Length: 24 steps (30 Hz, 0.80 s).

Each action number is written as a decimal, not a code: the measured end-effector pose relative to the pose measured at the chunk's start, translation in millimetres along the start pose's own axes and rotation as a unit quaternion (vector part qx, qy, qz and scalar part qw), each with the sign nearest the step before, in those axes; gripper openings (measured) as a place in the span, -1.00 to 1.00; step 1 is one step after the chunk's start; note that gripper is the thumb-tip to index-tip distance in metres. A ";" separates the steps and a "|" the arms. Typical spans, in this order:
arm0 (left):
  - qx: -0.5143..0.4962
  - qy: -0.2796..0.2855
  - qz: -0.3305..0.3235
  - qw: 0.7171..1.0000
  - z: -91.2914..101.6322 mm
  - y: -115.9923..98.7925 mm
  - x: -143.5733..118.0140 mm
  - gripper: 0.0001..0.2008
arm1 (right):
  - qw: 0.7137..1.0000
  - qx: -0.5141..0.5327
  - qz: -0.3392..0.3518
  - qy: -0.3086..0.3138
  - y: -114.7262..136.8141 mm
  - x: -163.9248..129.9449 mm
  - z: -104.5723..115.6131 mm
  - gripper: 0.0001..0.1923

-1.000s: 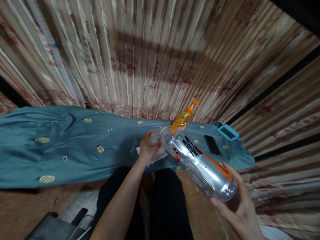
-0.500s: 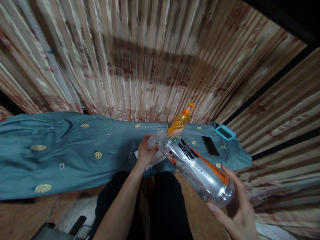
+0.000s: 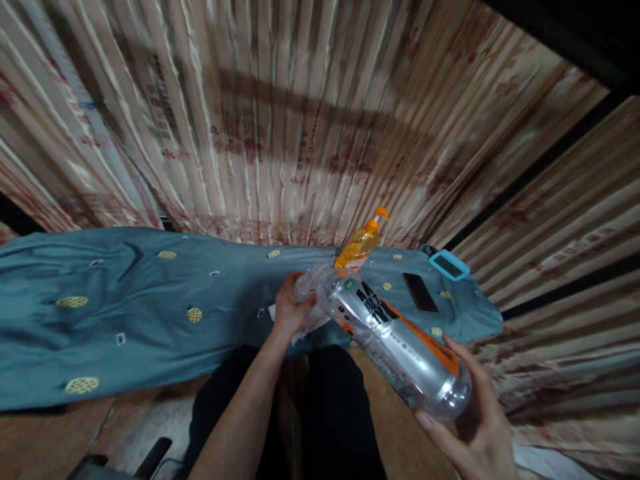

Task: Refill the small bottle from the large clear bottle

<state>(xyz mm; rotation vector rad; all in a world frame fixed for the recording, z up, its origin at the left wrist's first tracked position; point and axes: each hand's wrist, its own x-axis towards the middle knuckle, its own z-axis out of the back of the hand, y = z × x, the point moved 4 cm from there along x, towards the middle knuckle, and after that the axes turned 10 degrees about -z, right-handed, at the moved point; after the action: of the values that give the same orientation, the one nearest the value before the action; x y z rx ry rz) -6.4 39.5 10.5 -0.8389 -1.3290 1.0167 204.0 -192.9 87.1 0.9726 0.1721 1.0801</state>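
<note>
A large clear plastic bottle (image 3: 400, 340) with a silver and orange label lies slanted in the air between my two hands, its base toward the lower right. My right hand (image 3: 477, 413) grips the base, thumb below and fingers above. My left hand (image 3: 291, 310) is closed on clear plastic at the bottle's upper end; I cannot tell whether that is the neck or a separate piece. Crumpled clear and white material (image 3: 313, 323) shows just under the left hand. Behind the bottle stands an orange pump bottle (image 3: 357, 247), its lower part hidden.
A blue-green cloth with yellow pineapple prints (image 3: 150, 287) covers the long narrow surface. On its right lie a dark phone (image 3: 421, 293) and a light-blue framed device (image 3: 449, 265). A pleated patterned curtain (image 3: 280, 133) hangs behind. My knees (image 3: 335, 400) are below the front edge.
Both hands keep the same hold on the bottle, which has barely moved. The view has shifted slightly.
</note>
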 end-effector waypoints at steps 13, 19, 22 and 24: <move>0.000 0.008 0.000 1.000 0.7 -1.7 0.5 -0.57 | 1.000 -0.010 0.014 -0.001 -2.9 0.1 0.4 -0.18; 0.004 0.004 -0.007 1.000 -0.3 2.5 0.1 -0.57 | 0.999 -0.008 0.043 -0.001 -11.0 2.2 1.3 -0.16; 0.001 0.004 -0.008 1.000 -0.8 2.5 0.0 -0.58 | 0.999 -0.012 0.044 0.003 -9.2 3.3 1.3 -0.18; -0.002 0.002 -0.004 1.000 -0.5 1.4 0.0 -0.58 | 0.999 -0.015 0.049 0.002 -6.6 4.5 1.6 -0.18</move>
<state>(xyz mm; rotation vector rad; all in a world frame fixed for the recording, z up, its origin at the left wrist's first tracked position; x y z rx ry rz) -6.1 40.0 9.1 -0.8377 -1.3316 1.0054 211.5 -191.0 84.6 0.9598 0.1126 1.1705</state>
